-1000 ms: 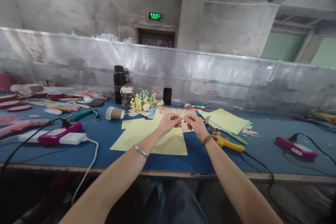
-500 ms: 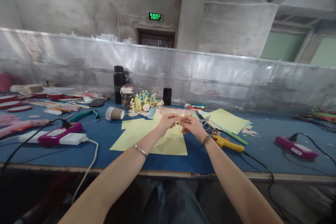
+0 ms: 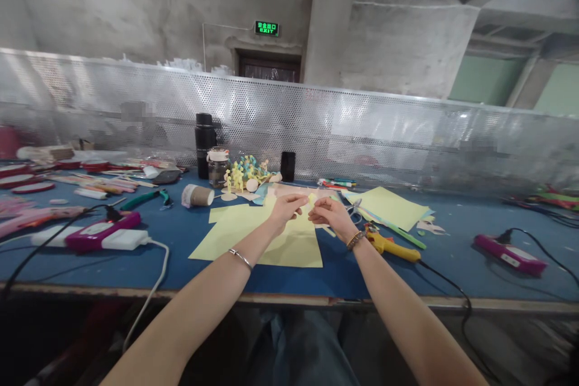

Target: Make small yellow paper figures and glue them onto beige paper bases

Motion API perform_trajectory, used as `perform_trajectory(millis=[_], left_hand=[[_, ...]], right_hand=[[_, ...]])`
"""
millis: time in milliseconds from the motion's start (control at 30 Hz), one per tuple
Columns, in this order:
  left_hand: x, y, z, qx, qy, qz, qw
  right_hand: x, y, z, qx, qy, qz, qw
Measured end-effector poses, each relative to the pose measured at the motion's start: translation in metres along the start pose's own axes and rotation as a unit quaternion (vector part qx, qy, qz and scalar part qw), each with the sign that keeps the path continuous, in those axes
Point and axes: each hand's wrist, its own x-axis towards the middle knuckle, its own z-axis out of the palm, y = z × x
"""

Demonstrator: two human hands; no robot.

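My left hand [image 3: 286, 211] pinches a small pale yellow paper piece [image 3: 311, 199] between thumb and fingertips, above the table. Close on its right, my right hand [image 3: 331, 216] has its fingers curled together at the piece's other side; what lies between those fingertips is too small to tell. Under both hands lies a large yellow paper sheet [image 3: 253, 244]. A pair of scissors [image 3: 354, 210] rests just beyond my right hand, and a yellow-handled glue gun [image 3: 395, 248] lies by the right wrist.
Behind the sheet stand small yellow and blue paper figures [image 3: 237, 176], a glass jar [image 3: 218, 167], a black flask [image 3: 205, 145] and a phone [image 3: 288, 166]. A paper cup [image 3: 198, 196] lies tipped over. Purple power strips [image 3: 511, 255] with cords sit at both sides. More yellow paper [image 3: 391, 206] lies right.
My hands have drawn slightly apart, opening a small gap in which the yellow piece shows. The things on the table have stayed put.
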Motion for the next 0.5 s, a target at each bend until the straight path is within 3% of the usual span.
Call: perform_trajectory(millis=[500], left_hand=[[-0.0018,0.0001,0.0007,0.045,-0.019,0.043,0.998]], right_hand=[[0.0016,0.0010,-0.0034,-0.076,0.011,-0.037,0.996]])
